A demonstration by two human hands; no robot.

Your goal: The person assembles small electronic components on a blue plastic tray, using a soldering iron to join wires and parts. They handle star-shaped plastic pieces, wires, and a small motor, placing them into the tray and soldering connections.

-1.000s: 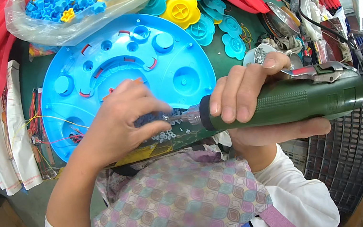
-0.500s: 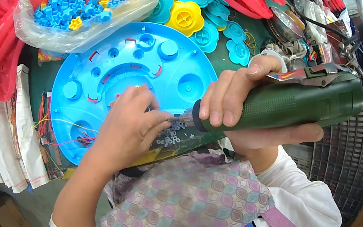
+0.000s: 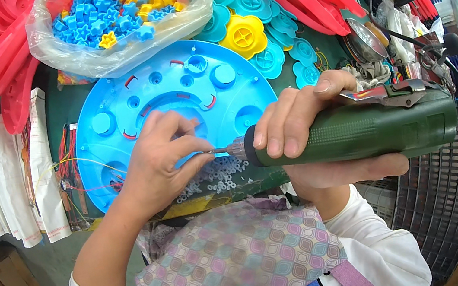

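Note:
My right hand (image 3: 299, 121) is wrapped around a dark green electric screwdriver (image 3: 361, 130), which lies level with its bit (image 3: 222, 150) pointing left. The thumb and forefinger of my left hand (image 3: 162, 164) are pinched together at the bit's tip. Whatever is between those fingers is too small to make out. Both hands are over the near edge of a large round blue plastic base (image 3: 244, 88), which has moulded cups, holes and small red strips. Part of the base's middle is covered by my left hand.
Small white washer-like rings (image 3: 220, 181) lie along the table's near edge. Behind the base sits a clear bag (image 3: 133, 49) of star-shaped pieces. Red panels (image 3: 1, 67), yellow and teal flower discs (image 3: 241, 36), white packets (image 3: 8, 176) and thin wires (image 3: 70, 171) surround it.
The base and table sit slightly lower and farther right in view. My left fingers have drawn closer together at the bit's tip, and more white rings show below. The screwdriver has barely moved.

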